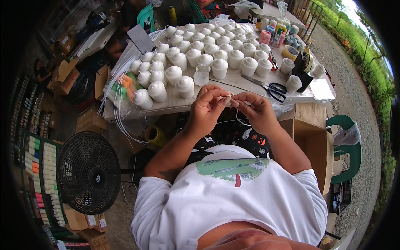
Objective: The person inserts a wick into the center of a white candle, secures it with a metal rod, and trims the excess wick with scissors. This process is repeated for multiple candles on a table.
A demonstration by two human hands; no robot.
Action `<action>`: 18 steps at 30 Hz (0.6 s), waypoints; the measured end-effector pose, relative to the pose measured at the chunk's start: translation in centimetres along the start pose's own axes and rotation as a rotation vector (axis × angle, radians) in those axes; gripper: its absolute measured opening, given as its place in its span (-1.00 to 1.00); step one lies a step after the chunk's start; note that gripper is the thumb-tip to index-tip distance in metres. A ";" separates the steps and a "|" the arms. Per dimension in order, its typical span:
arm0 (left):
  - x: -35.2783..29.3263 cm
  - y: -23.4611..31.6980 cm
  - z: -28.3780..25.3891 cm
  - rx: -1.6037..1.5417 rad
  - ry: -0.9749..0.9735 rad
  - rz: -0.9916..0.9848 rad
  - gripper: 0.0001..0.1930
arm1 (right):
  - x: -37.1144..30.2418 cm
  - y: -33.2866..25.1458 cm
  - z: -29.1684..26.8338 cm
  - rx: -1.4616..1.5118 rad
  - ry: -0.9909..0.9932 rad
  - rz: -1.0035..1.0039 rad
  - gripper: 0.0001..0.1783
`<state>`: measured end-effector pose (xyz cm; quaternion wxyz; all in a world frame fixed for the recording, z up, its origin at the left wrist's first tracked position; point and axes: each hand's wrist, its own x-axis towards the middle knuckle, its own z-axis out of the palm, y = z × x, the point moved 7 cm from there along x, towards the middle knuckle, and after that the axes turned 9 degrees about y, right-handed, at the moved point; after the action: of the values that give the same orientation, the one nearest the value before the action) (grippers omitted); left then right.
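Both my hands meet over the table's near edge, their fingertips pinched on a small whitish piece (228,99) too covered to identify. My left hand (208,104) grips it from one side and my right hand (255,109) from the other. A thin white cord (238,118) hangs below the right fingers. Just beyond stand rows of white cup-shaped candles (219,68) with swirled tops, some showing a wick. A translucent cup (201,76) sits in front of them. Beside it lies a thin rod (225,83), and dark-handled scissors (276,88) rest to the right.
On the table (246,85), a tape dispenser (303,71), yellow tape roll (290,52) and paint jars (265,36) stand right. Long white cords (113,89) drape off its left end. A black fan (88,173) stands left; a cardboard box (310,137) and green chair (349,160) are right.
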<state>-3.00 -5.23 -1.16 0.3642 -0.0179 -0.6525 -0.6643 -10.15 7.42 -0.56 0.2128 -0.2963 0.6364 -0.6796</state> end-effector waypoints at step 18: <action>-0.4 0.5 0.7 0.206 -0.014 0.050 -0.89 | -0.2 -2.2 -0.5 -0.299 0.069 -0.417 -0.87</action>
<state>-2.79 -4.34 -0.77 0.3758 -0.0013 -0.7191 -0.5845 -10.16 8.19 1.56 0.0000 -0.4258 0.6618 -0.6170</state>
